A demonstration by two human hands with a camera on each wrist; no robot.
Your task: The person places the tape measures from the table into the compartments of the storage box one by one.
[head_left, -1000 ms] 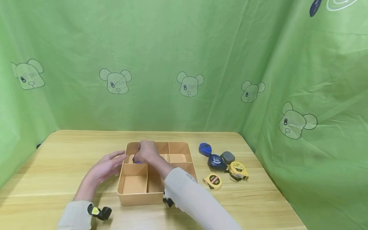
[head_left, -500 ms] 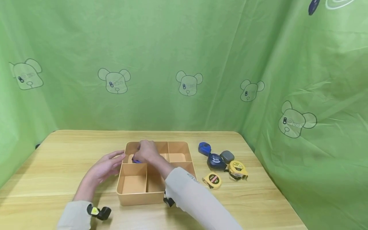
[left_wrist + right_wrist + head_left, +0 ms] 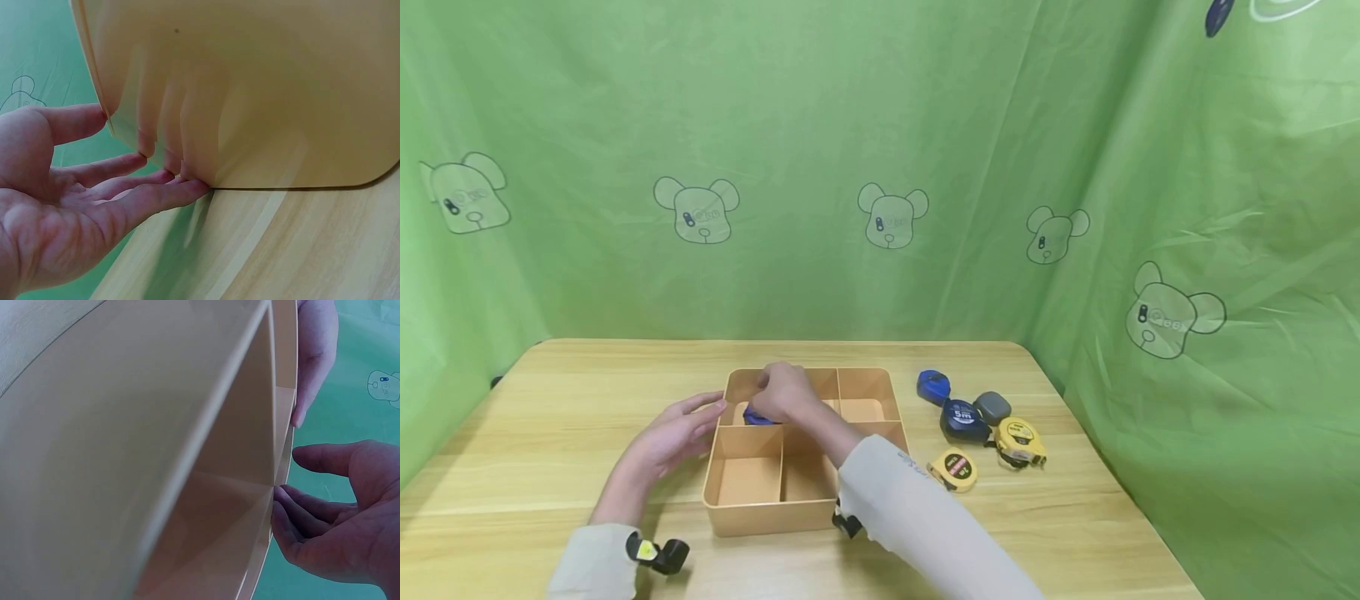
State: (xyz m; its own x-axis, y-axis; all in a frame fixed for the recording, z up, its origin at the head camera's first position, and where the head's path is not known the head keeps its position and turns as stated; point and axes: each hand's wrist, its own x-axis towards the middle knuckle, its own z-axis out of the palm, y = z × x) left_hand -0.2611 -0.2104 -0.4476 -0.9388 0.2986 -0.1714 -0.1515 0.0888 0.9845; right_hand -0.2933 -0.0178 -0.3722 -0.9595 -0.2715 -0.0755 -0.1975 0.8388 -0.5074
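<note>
A tan divided box (image 3: pixel 767 520) stands on the table in the head view. My right hand (image 3: pixel 784 392) reaches into its back left compartment. A blue object (image 3: pixel 760 417), apparently a tape measure, shows just under these fingers; most of it is hidden. In the right wrist view my right hand (image 3: pixel 356 509) has thumb and fingers apart, its fingertips behind the box wall, so a grip is not visible. My left hand (image 3: pixel 673 435) touches the box's left side from outside. The left wrist view shows the left fingers (image 3: pixel 159 197) nearly straight against that wall, thumb near the rim.
Right of the box lie a blue tape measure (image 3: pixel 933 387), a dark blue one (image 3: pixel 964 422), a small grey rounded case (image 3: pixel 992 407), a larger yellow tape measure (image 3: pixel 1021 442) and a smaller yellow one (image 3: pixel 953 469). A green curtain (image 3: pixel 805 275) hangs behind the wooden table (image 3: pixel 587 375).
More of the blue object shows beneath my right hand, and the right forearm has shifted slightly to the right. My left hand stays against the box.
</note>
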